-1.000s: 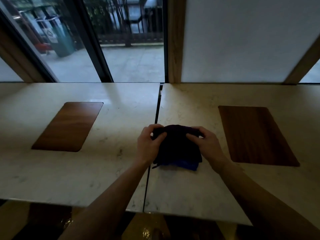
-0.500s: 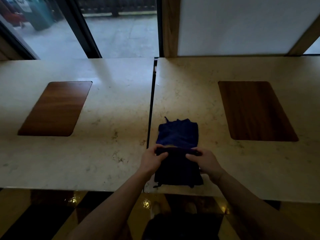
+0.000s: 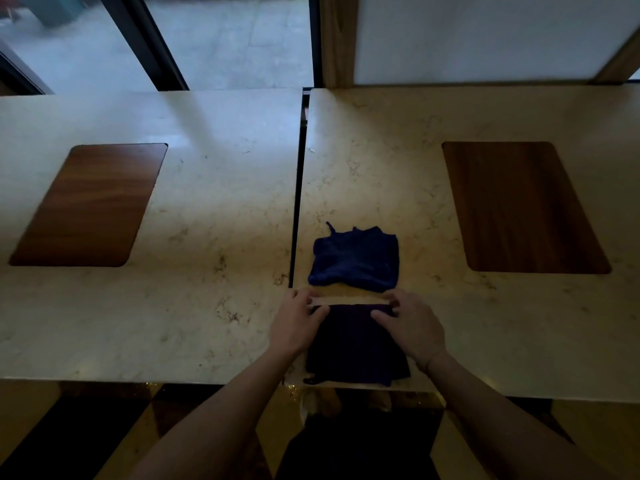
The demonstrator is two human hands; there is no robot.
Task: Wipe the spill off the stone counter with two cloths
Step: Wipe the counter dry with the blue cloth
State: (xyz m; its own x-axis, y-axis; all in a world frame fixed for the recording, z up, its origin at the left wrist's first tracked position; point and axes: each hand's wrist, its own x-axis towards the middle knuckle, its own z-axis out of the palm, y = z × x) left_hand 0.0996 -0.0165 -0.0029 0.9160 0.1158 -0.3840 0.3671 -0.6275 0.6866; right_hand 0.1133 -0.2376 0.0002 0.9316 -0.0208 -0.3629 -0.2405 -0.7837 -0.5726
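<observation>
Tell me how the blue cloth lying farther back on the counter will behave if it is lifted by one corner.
The blue cloth will probably droop and unfold: it lies folded, with soft, wavy edges. It looks light, since thin fabric and a loose thread stick out at its far edge. Pushed, it would likely bunch rather than slide cleanly on the stone counter.

Blue cloth (image 3: 354, 259) folded roughly square, flat on pale stone counter (image 3: 207, 271), just right of seam. Darker cloth (image 3: 356, 344) folded flat nearer the front edge, narrow gap between them.
</observation>
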